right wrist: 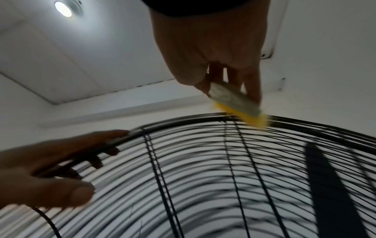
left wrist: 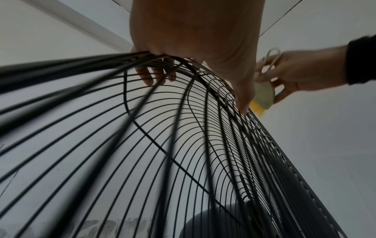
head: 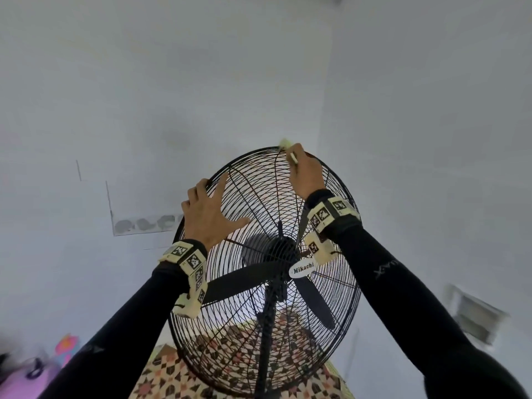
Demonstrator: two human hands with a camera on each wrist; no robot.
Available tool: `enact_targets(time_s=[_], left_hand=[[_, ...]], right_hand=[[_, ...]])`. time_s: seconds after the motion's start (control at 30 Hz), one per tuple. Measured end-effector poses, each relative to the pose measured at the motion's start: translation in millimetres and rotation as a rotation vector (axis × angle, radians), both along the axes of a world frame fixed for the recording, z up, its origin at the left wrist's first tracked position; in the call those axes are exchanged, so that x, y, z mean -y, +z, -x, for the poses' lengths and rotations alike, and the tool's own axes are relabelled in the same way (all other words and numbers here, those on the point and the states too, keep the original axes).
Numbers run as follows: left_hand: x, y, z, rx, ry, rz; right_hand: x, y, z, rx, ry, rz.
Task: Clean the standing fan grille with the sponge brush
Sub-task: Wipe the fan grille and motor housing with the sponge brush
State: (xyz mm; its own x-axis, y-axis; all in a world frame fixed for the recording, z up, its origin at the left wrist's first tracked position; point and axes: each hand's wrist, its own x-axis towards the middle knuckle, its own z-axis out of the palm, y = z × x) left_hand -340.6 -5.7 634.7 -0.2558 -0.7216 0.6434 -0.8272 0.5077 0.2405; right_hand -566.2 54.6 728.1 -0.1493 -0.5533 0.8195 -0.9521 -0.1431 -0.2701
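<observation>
At twelve o'clock on fan grille (head: 259, 283): right hand (head: 306, 174) gripping sponge brush (right wrist: 238, 104), yellow sponge touching rim. At ten o'clock: left hand (head: 208, 211) curled over rim.

Ceiling lamp (right wrist: 63, 8) glares; wrist views dim, motion-blurred

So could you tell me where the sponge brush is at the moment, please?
The sponge brush is in the right hand, pressed on the top rim of the fan grille, right of the left hand gripping that rim.
</observation>
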Motion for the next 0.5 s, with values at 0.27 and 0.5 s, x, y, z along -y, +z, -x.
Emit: enact_targets(time_s=[0.27, 0.5], left_hand=[[6, -4, 3, -0.009, 0.012, 0.027], [6, -5, 2, -0.016, 0.017, 0.026]], right_hand=[[-18, -18, -37, 0.021, 0.364, -0.059], [-6, -37, -40, -0.071, 0.162, 0.000]])
